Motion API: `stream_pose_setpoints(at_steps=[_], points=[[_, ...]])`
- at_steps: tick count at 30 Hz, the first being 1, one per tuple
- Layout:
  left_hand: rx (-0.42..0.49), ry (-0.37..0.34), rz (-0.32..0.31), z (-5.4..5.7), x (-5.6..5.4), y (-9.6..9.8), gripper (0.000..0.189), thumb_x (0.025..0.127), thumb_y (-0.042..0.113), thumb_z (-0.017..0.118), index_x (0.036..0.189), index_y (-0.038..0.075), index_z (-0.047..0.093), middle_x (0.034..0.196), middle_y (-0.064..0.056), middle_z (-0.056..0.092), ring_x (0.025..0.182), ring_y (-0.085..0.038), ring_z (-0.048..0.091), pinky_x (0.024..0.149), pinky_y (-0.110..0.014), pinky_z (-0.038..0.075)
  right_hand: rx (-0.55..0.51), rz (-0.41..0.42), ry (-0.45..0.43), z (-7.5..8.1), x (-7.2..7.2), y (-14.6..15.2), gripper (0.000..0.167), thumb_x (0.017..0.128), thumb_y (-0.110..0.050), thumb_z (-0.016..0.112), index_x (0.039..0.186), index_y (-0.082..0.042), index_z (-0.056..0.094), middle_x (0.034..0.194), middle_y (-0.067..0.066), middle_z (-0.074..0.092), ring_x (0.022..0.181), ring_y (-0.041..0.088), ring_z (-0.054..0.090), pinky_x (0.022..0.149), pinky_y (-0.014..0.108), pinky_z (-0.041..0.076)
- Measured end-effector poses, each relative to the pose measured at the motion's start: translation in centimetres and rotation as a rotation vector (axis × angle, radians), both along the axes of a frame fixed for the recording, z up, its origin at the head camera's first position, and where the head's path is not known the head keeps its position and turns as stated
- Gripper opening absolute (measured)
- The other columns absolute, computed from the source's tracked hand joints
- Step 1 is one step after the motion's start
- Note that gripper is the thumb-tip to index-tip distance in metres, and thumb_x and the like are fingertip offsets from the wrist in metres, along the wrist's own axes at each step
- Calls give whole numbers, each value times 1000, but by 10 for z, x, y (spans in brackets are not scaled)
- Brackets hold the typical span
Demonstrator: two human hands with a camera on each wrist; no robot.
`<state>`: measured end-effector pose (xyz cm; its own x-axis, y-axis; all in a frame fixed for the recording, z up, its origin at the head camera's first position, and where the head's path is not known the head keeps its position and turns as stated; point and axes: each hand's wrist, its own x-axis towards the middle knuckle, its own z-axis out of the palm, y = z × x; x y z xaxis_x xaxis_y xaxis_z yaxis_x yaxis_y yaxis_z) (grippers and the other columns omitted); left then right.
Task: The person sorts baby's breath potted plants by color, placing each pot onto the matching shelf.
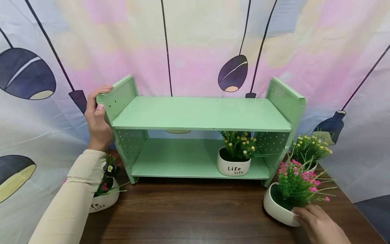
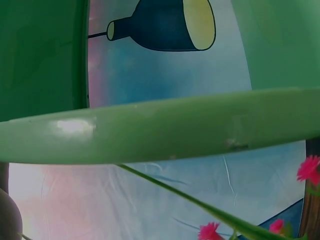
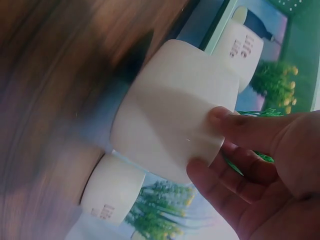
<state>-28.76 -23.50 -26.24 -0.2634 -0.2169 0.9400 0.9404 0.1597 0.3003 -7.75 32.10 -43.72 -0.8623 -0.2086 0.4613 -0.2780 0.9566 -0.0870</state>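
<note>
A light green two-tier shelf stands on the table in the head view. My left hand grips the top front corner of its left side panel, fingers over the edge and thumb in front. At lower right, my right hand pinches the rim of a tilted white flowerpot with pink flowers. In the right wrist view, the thumb and fingers hold this pot by its edge. A white "Life" pot with yellow flowers sits on the lower tier, right of centre.
Another yellow-flowered pot stands right of the shelf, behind the held one. Left of the shelf, a "Life" pot with pink flowers is partly hidden by my left sleeve. A printed curtain hangs behind the brown table.
</note>
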Motion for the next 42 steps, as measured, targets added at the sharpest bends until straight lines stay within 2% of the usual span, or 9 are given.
stream_pose_setpoints(at_steps=[7, 13, 18, 22, 25, 28, 31, 35, 42], points=[[14, -12, -27, 0, 2, 1, 43, 98, 14, 36, 124, -6, 64, 129, -12, 66, 134, -34, 52, 116, -37, 39, 6, 44, 41, -11, 1, -19, 36, 65, -8, 96, 90, -25, 77, 89, -16, 63, 82, 4, 62, 62, 25, 54], [14, -14, -20, 1, 1, 1, 43, 98, 14, 36, 124, -5, 64, 129, -11, 66, 135, -34, 52, 117, -37, 38, 21, 214, 112, -15, -6, -31, 43, 57, -3, 96, 91, -22, 77, 90, -14, 65, 84, 6, 61, 63, 23, 54], [11, -5, -11, 1, 1, 1, 43, 98, 14, 36, 123, -6, 64, 129, -11, 66, 135, -34, 52, 118, -38, 37, -6, 291, 99, -13, -11, -41, 43, 61, -2, 95, 95, -22, 76, 90, -15, 63, 83, 3, 57, 61, 21, 50], [7, -2, 8, 1, 1, 0, 43, 98, 13, 35, 123, -6, 64, 128, -9, 67, 135, -33, 53, 119, -38, 36, -31, 388, 125, -13, -16, -48, 10, 91, -25, 82, 98, -21, 75, 92, -14, 63, 84, 4, 56, 62, 17, 46], [7, 0, 17, 1, 1, 1, 43, 98, 13, 35, 123, -6, 64, 128, -8, 68, 135, -33, 53, 119, -39, 36, -45, 462, 150, -12, -18, -55, 35, 107, -43, 49, 102, -20, 75, 95, -11, 64, 85, 5, 58, 65, 15, 45], [5, -3, 8, 1, 1, 2, 43, 98, 13, 34, 123, -6, 64, 128, -8, 67, 135, -34, 52, 119, -38, 37, -71, 501, 176, -10, -18, -61, 46, 109, -47, 37, 107, -20, 75, 100, -12, 65, 86, 3, 59, 67, 12, 45], [-2, -6, 1, 1, 1, 2, 44, 99, 13, 34, 124, -6, 64, 130, -10, 67, 136, -34, 52, 118, -38, 37, -108, 520, 220, -9, -17, -60, 40, 110, -47, 44, 109, -21, 75, 105, -14, 64, 89, 1, 60, 71, 10, 46], [-10, 6, 11, 2, -1, 2, 44, 99, 14, 34, 125, -7, 63, 130, -11, 67, 136, -36, 52, 118, -39, 38, -147, 583, 229, -8, -22, -40, 36, 111, -43, 45, 111, -22, 75, 113, -11, 65, 100, 0, 58, 80, 9, 47], [-15, 5, 42, 0, -1, -2, 45, 99, 15, 34, 125, -7, 64, 130, -11, 67, 135, -33, 54, 118, -39, 38, -99, 671, 78, -13, -39, 2, 48, 109, -42, 35, 129, -18, 71, 127, -1, 68, 142, -9, 40, 102, 1, 37]])
